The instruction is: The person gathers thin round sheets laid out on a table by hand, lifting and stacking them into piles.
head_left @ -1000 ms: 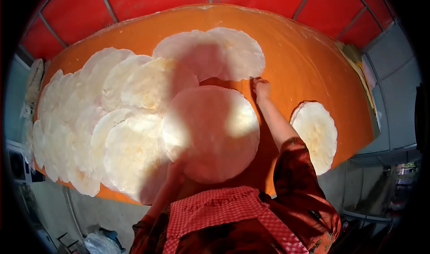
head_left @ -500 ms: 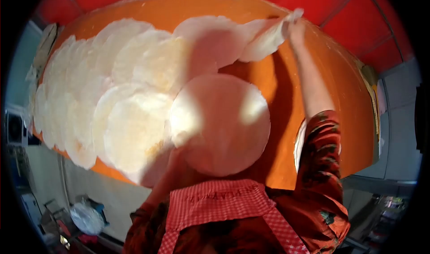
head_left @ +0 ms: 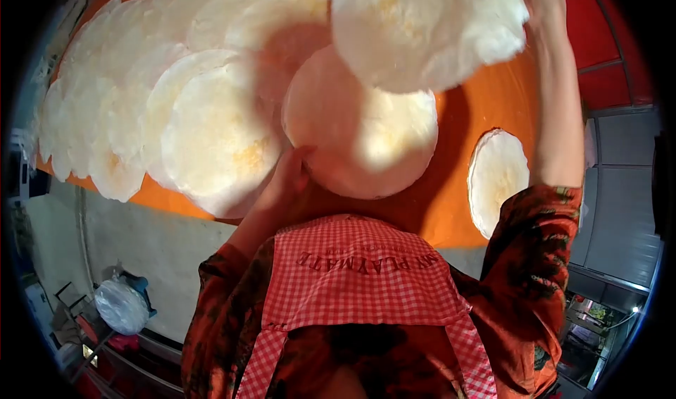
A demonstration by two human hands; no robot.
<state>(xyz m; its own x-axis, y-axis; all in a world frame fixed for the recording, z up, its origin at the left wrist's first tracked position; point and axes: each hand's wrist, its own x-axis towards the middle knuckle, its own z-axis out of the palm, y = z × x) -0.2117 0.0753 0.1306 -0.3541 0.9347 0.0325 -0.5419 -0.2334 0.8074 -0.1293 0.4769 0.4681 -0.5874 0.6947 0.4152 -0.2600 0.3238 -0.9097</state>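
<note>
An orange worktop (head_left: 503,92) with a smooth surface spreads beneath thin, pale, roughly circular sheets. Overlapping sheets (head_left: 127,96) cover its left side in a broad layer, their edges wavy and their cream surfaces marked with faint yellow-brown patches. A person in a red-and-white checked apron (head_left: 359,272), its fabric printed with dark lettering, stands at the near edge in loose, dark-patterned red sleeves (head_left: 539,233).

A raised sheet (head_left: 429,33), limp and matte with a gently rippled rim, hangs from the right hand (head_left: 546,4) above the far part of the worktop, overlapping in view the top of a central round (head_left: 394,138). The right hand's fingers are closed on the sheet's right edge, though the exact placing of each finger is hard to make out at the top of the view. The central round lies flat, partly shaded and partly in bright sunlight, just right of the overlapping sheets.

To the right, well apart from them, lies a separate round (head_left: 498,182) with an uneven, layered-looking rim. At lower left sits a crinkled, translucent plastic bag (head_left: 123,306). The left hand (head_left: 290,173) rests at the central round's lower-left edge, fingertips at its rim; shadow obscures whether they grasp it.
</note>
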